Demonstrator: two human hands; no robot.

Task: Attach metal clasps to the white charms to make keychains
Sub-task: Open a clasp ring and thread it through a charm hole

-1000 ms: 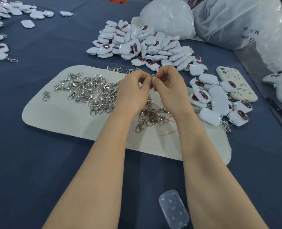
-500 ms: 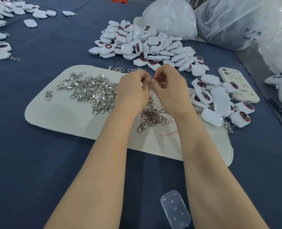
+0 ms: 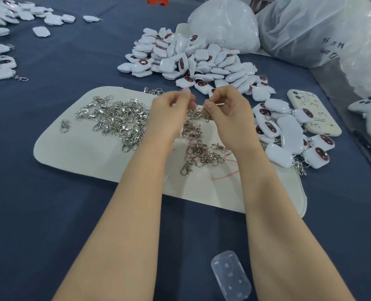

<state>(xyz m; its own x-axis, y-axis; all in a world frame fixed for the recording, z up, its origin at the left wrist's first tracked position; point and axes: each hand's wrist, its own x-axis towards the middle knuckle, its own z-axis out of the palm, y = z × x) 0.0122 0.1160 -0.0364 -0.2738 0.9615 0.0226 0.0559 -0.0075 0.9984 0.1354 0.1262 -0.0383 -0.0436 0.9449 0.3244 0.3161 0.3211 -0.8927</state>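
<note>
Dangling from the right hand [image 3: 228, 114] was one metal clasp [image 3: 206, 112], pinched at its ring between thumb and forefinger, fingers curled tight, just above the cream mat [image 3: 76, 153]. The left hand [image 3: 169, 114] was blurred beside it, fingers loosely curled; whether it held anything, I could not tell. No charm was in either hand, so this looked like the pick-and-ready step, clasp chosen and ring being worked open. Loose clasps [image 3: 117, 119] lay heaped on the mat to the left, a smaller bunch [image 3: 202, 155] nearer the wrists. Unclipped white charms [image 3: 191, 59] were piled beyond on the worktop [image 3: 50, 213], finished keychains [image 3: 289, 137] clustered at the right, touching a phone [image 3: 315, 118]. Next, I'd say, a charm had to be fetched and its small loop threaded onto that ring, which called for a steady pinch.
</note>
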